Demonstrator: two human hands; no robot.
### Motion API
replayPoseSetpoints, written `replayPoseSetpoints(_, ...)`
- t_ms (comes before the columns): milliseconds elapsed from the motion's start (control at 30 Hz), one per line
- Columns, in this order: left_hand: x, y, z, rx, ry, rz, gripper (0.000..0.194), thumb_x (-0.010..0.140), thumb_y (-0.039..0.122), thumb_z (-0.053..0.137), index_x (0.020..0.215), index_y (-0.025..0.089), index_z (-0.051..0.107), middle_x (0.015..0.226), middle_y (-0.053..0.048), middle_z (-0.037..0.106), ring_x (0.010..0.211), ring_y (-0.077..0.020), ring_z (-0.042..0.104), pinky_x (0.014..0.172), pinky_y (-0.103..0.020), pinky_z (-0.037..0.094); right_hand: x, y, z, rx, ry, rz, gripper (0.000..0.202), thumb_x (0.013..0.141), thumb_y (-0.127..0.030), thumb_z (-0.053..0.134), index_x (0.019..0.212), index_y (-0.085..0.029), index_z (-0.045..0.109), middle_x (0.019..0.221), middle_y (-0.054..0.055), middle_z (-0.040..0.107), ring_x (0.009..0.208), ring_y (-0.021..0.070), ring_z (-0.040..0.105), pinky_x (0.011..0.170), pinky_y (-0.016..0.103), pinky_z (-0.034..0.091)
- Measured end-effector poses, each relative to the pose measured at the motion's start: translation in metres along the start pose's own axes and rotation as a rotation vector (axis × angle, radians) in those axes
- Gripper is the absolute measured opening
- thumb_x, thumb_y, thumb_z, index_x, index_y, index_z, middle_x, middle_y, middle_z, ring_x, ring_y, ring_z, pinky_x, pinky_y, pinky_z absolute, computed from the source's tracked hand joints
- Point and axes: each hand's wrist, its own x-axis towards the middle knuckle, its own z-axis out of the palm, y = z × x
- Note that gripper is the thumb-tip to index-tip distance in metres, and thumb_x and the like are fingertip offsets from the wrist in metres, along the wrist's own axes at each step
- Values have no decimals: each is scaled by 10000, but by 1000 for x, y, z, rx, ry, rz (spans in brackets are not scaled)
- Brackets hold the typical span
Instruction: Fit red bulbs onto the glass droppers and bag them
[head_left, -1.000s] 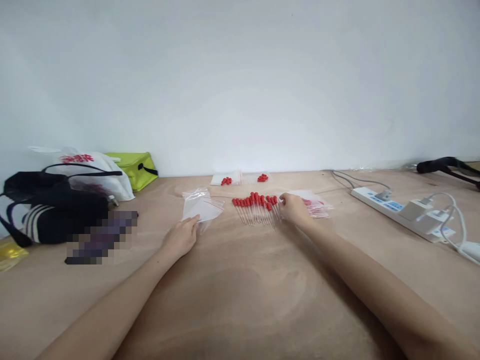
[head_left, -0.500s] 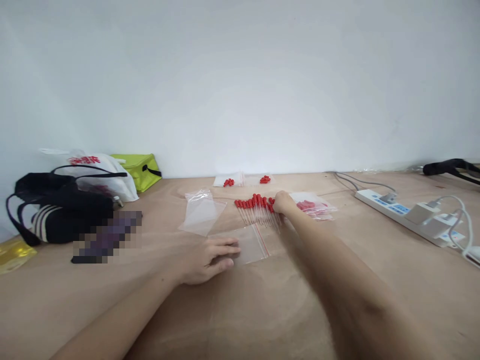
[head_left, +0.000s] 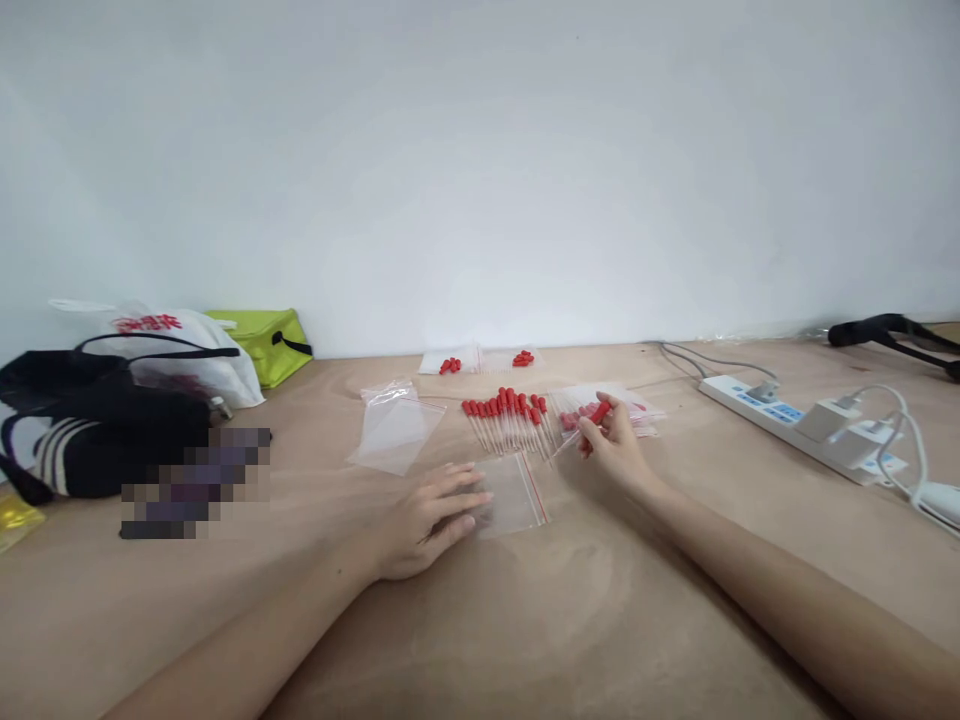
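My left hand point(head_left: 439, 515) lies with its fingers spread on the left part of a clear zip bag point(head_left: 510, 497) that has a red line along its right edge. My right hand point(head_left: 619, 450) pinches a dropper point(head_left: 600, 411) by its red bulb, and the thin clear tube points down to the left. Several red-topped droppers point(head_left: 510, 405) lie side by side in a row just beyond the zip bag. Behind my right hand are stacked clear bags point(head_left: 645, 420) with red bulbs inside.
Flat clear bags point(head_left: 394, 430) lie left of the droppers. Two bags with red bulbs point(head_left: 450, 366) rest near the wall. A white power strip point(head_left: 787, 425) with plugs stands right; a black bag point(head_left: 112, 430) and a green box point(head_left: 262, 340) are at left.
My right hand has moved right and nearer, away from the dropper row, and now holds one dropper above the table. My left hand stays on the zip bag. The view has shifted slightly.
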Motion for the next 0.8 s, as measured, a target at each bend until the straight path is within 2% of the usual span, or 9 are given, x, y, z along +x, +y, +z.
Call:
replayPoseSetpoints(100, -2, -5, 3, 2, 65, -5, 328, 869, 246, 378, 1172, 251, 504, 1255, -39, 473, 1209, -198, 358, 1023, -412, 278, -12, 8, 1, 139, 31, 31, 464, 703, -374, 540, 1066, -236, 286, 684, -56, 448, 495, 92, 494, 453, 249, 441)
replayPoseSetpoints(267, -7, -13, 4, -28, -35, -63, 387, 865, 293, 393, 1251, 270, 408, 1318, -34, 399, 1211, -197, 353, 1001, -380, 319, -18, 8, 9, 195, -19, 32, 482, 663, -423, 590, 1018, -249, 313, 681, -69, 435, 494, 83, 494, 454, 246, 443)
replayPoseSetpoints(467, -5, -8, 1, -47, -63, -95, 412, 861, 326, 396, 1268, 264, 385, 1315, -37, 406, 1214, -203, 350, 1004, -380, 310, -29, 4, 17, 244, -148, 132, 482, 649, -490, 590, 968, -244, 327, 672, -61, 458, 546, 100, 534, 536, 278, 479)
replayPoseSetpoints(567, -4, -8, 1, -56, -54, -96, 417, 858, 336, 399, 1269, 265, 384, 1309, -38, 413, 1208, -206, 360, 1003, -381, 310, -32, 0, 17, 310, -281, 200, 439, 644, -514, 591, 889, -236, 356, 705, -41, 514, 598, 109, 573, 597, 290, 488)
replayPoseSetpoints(667, -4, -9, 2, -70, -42, -93, 426, 859, 341, 400, 1279, 275, 367, 1313, -31, 410, 1212, -205, 356, 1008, -379, 302, -33, -5, 13, 298, -488, 231, 394, 652, -480, 611, 836, -215, 386, 777, -23, 567, 509, 74, 560, 483, 227, 452)
replayPoseSetpoints(733, -5, -9, 2, -72, -44, -99, 433, 858, 346, 405, 1283, 277, 360, 1317, -31, 405, 1215, -207, 351, 1009, -382, 299, -33, -7, 10, 251, -621, 232, 371, 661, -450, 621, 832, -204, 402, 717, -45, 569, 398, 46, 502, 371, 178, 372)
replayPoseSetpoints(800, -4, -9, 2, -73, -47, -101, 435, 855, 347, 411, 1281, 275, 364, 1318, -34, 404, 1212, -210, 354, 1008, -385, 300, -34, -9, 9, 219, -714, 238, 361, 672, -442, 617, 841, -201, 408, 574, -81, 532, 363, 56, 482, 336, 161, 330)
